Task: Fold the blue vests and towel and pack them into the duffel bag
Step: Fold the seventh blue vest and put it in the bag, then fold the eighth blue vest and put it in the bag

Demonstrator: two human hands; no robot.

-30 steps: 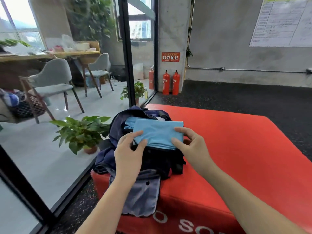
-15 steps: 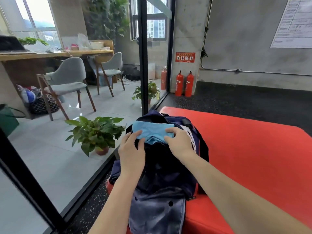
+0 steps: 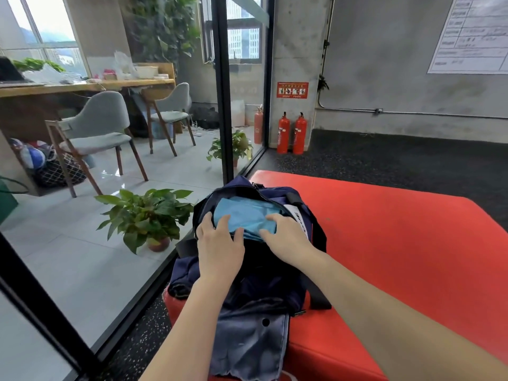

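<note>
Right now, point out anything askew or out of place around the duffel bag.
The navy duffel bag sits at the red mat's left edge, its grey-blue flap hanging over the side. The folded light blue cloth still bulges out of the opening under the left hand and right hand.

Single head-worn wide-angle view, looking forward and down from close above the bag [image 3: 275,270] on the red mat [image 3: 398,257]; far wall [image 3: 384,64] and glass partition [image 3: 110,257] fill the background.
</note>
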